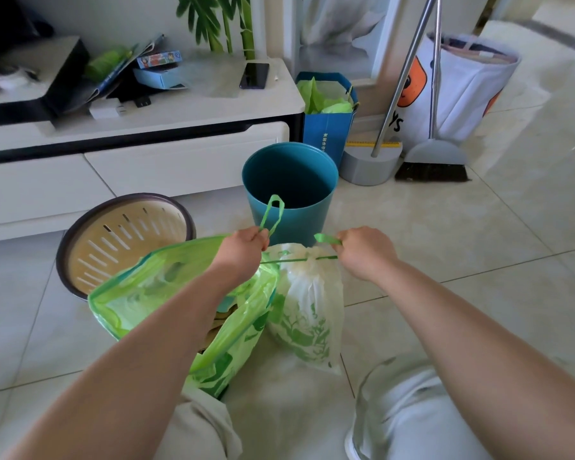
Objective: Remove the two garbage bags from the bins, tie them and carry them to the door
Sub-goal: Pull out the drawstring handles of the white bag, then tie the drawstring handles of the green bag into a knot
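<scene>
We are in a home's living area. We see a low white cabinet [180, 167] with drawers, a phone [254, 75] and boxes [158, 71] on top, a bamboo plant [226, 24], a curtain [339, 18], a tiled floor [478, 244], and a broom [432, 167] and dustpan [369, 167] by the wall.

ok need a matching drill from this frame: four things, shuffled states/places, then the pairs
Things:
1. white garbage bag
2. green garbage bag
3. teal bin
4. phone

States/places:
A. lying on the white cabinet
B. mouth wide open
C. upright on the floor, no liner visible inside
D. neck cinched by the green drawstring, which the left hand and right hand grip on either side

Pairs: 1-D, 2-B, 3-C, 4-A
</scene>
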